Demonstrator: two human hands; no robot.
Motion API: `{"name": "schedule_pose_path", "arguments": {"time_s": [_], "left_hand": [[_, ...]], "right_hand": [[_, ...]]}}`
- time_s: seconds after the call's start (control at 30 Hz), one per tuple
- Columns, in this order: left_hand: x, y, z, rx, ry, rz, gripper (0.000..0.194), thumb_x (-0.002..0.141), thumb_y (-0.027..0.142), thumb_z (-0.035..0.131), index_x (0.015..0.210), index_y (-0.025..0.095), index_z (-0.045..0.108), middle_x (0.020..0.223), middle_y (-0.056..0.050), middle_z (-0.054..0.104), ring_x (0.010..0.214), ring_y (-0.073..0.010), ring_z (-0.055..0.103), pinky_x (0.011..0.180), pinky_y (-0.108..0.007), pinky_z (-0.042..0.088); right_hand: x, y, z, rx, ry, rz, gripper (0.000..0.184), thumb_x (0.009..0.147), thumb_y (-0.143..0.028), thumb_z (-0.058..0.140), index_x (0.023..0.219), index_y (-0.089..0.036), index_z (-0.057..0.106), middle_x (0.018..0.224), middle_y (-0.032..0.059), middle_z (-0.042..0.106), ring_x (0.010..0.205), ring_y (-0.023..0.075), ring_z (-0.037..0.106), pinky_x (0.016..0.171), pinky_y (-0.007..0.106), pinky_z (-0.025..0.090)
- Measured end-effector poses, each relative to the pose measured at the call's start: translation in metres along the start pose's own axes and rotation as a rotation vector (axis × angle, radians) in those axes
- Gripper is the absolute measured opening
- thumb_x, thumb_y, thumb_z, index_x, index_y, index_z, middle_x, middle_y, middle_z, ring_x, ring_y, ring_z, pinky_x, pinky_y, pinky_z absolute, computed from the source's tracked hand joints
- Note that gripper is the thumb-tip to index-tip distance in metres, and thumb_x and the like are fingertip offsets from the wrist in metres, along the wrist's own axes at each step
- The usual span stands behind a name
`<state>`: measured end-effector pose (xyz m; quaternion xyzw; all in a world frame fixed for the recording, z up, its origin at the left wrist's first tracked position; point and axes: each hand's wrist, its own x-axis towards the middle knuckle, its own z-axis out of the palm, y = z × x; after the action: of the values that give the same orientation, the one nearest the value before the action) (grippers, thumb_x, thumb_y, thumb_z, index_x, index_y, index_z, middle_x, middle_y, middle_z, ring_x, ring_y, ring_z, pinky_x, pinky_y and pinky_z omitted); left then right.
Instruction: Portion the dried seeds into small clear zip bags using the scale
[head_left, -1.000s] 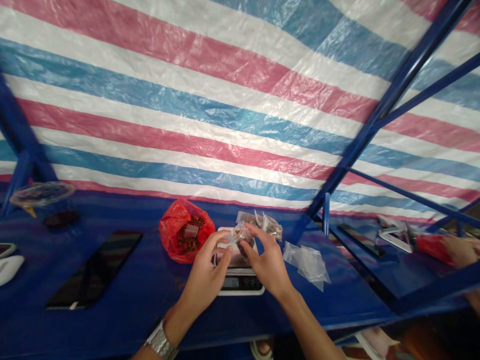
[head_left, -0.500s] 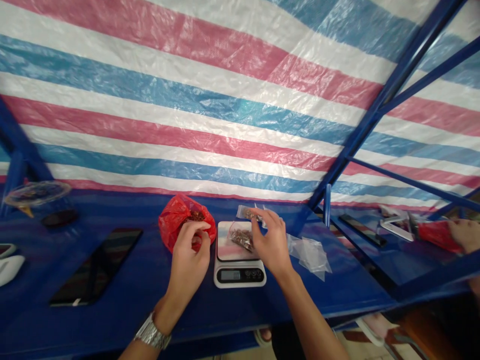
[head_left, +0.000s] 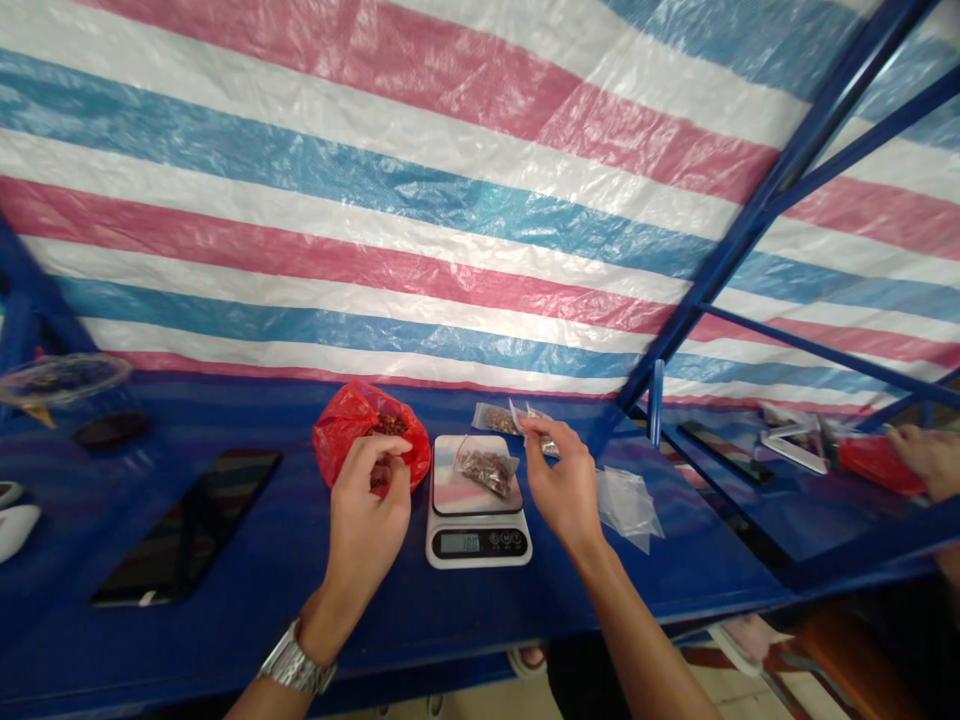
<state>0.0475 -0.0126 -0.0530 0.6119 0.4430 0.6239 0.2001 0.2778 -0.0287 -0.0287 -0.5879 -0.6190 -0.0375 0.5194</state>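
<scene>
My left hand (head_left: pixel 371 500) hovers at the near right side of a crumpled red plastic bag (head_left: pixel 335 440) with brown dried pieces inside. Its fingers are curled, with a gap between thumb and forefinger and nothing visible in them. A small clear zip bag of brown pieces (head_left: pixel 489 470) lies on the plate of a white digital kitchen scale (head_left: pixel 480 525), whose display is lit and seems to read about 18. Just right of the scale is my right hand (head_left: pixel 561 485), fingers loosely bent and apart from the zip bag. More filled zip bags (head_left: pixel 499 418) lie behind the scale, partly hidden by that hand.
Flat clear bags (head_left: pixel 628 505) lie to the right on the blue table (head_left: pixel 375 640). On the left are a black phone (head_left: pixel 191 530) and a clear plastic tub (head_left: pixel 105 405). Past a blue metal post (head_left: pixel 656 400), another person's hand (head_left: pixel 930 460) touches a red bag.
My right hand has drawn back to the right from the zip bag, leaving it on the scale. The display digits have changed. My left hand stays by the red bag.
</scene>
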Motion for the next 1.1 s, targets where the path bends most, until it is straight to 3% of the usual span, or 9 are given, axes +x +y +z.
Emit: {"name": "schedule_pose_path", "arguments": {"time_s": [0.33, 0.47, 0.53, 0.63, 0.8, 0.9, 1.0, 1.1], "left_hand": [[-0.004, 0.003, -0.002, 0.005, 0.008, 0.026, 0.012, 0.091, 0.015, 0.056, 0.094, 0.021, 0.066, 0.097, -0.001, 0.067, 0.091, -0.0157, 0.066, 0.078, -0.025, 0.052], [-0.009, 0.008, -0.002, 0.03, -0.017, 0.075, 0.013, 0.093, 0.013, 0.056, 0.094, 0.022, 0.066, 0.095, -0.001, 0.066, 0.089, -0.0149, 0.066, 0.08, -0.025, 0.051], [-0.011, 0.011, -0.004, 0.066, -0.033, 0.121, 0.014, 0.094, 0.012, 0.055, 0.092, 0.022, 0.065, 0.094, 0.0, 0.065, 0.088, -0.0147, 0.065, 0.08, -0.025, 0.051], [-0.012, 0.009, -0.013, 0.191, -0.038, 0.187, 0.016, 0.095, 0.011, 0.053, 0.092, 0.022, 0.065, 0.093, -0.001, 0.065, 0.086, -0.0158, 0.064, 0.079, -0.027, 0.051], [0.003, -0.012, -0.037, 0.683, 0.016, 0.237, 0.018, 0.093, 0.019, 0.057, 0.104, 0.02, 0.071, 0.112, -0.013, 0.063, 0.11, -0.0314, 0.057, 0.099, -0.048, 0.049], [0.013, -0.025, -0.045, 0.856, 0.02, 0.169, 0.028, 0.093, 0.025, 0.061, 0.117, 0.019, 0.072, 0.126, -0.018, 0.054, 0.12, -0.0375, 0.052, 0.104, -0.054, 0.048], [0.019, -0.031, -0.045, 0.859, -0.039, 0.037, 0.035, 0.093, 0.026, 0.061, 0.127, 0.02, 0.067, 0.126, -0.017, 0.055, 0.117, -0.0348, 0.057, 0.103, -0.049, 0.051], [0.022, -0.034, -0.043, 0.771, -0.072, -0.147, 0.038, 0.095, 0.022, 0.056, 0.133, 0.021, 0.06, 0.125, -0.014, 0.058, 0.11, -0.029, 0.064, 0.092, -0.04, 0.057]], "right_hand": [[-0.004, 0.0, -0.003, -0.018, -0.086, -0.014, 0.02, 0.097, -0.025, 0.054, 0.103, -0.024, 0.073, 0.107, 0.0071, 0.077, 0.103, 0.0269, 0.07, 0.096, 0.044, 0.051], [-0.011, -0.002, -0.002, -0.125, -0.247, -0.063, 0.022, 0.097, -0.027, 0.059, 0.114, -0.025, 0.071, 0.115, 0.0078, 0.075, 0.111, 0.0286, 0.067, 0.102, 0.048, 0.046], [-0.017, -0.002, 0.002, -0.197, -0.366, -0.091, 0.032, 0.094, -0.031, 0.066, 0.125, -0.024, 0.067, 0.122, 0.0091, 0.073, 0.116, 0.0312, 0.065, 0.105, 0.052, 0.044], [-0.024, 0.001, 0.009, -0.262, -0.464, -0.099, 0.048, 0.09, -0.031, 0.073, 0.135, -0.023, 0.062, 0.124, 0.0101, 0.072, 0.119, 0.0333, 0.064, 0.108, 0.055, 0.041], [-0.024, 0.001, 0.016, -0.19, -0.421, -0.065, 0.038, 0.092, -0.026, 0.068, 0.13, -0.026, 0.064, 0.123, 0.0085, 0.072, 0.118, 0.0311, 0.066, 0.106, 0.052, 0.045], [-0.015, -0.013, 0.027, -0.034, -0.431, -0.085, 0.031, 0.096, -0.028, 0.064, 0.127, -0.027, 0.065, 0.122, 0.0079, 0.071, 0.115, 0.0276, 0.066, 0.102, 0.045, 0.05], [-0.002, -0.037, 0.048, 0.011, -0.476, -0.177, 0.031, 0.096, -0.025, 0.063, 0.127, -0.026, 0.065, 0.118, 0.0075, 0.07, 0.11, 0.0258, 0.066, 0.099, 0.042, 0.052], [0.012, -0.06, 0.071, -0.103, -0.537, -0.335, 0.033, 0.095, -0.019, 0.063, 0.127, -0.025, 0.065, 0.117, 0.0077, 0.07, 0.109, 0.0279, 0.064, 0.099, 0.045, 0.05]]}}
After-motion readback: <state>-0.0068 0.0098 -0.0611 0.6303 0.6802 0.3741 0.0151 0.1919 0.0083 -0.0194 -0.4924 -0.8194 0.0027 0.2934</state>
